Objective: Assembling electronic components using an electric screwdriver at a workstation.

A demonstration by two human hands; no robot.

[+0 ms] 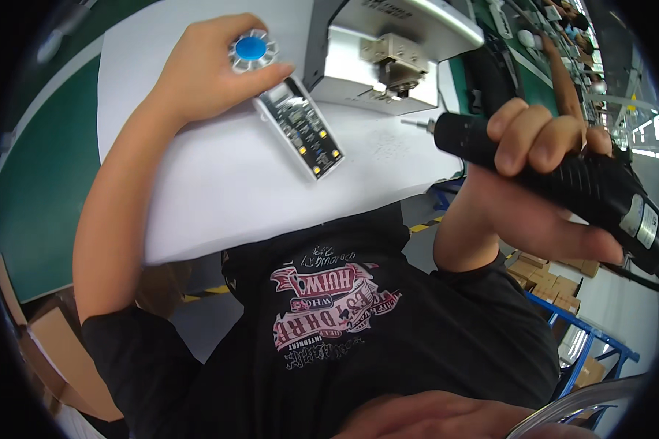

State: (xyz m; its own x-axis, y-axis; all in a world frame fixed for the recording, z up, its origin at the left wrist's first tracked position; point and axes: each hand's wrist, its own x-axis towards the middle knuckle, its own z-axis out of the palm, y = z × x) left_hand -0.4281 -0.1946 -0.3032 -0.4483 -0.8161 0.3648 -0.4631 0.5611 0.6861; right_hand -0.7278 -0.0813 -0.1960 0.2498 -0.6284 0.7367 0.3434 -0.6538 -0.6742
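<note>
Fingers of the left hand close around a small round part with a blue centre in the upper left of the frame, just above a grey keypad device lying on the white table. At right, the right hand clenches a black electric screwdriver, bit pointing left. Steadying the part squarely probably matters most before the bit meets it.

grey machine, cardboard boxes, blue rack
</note>
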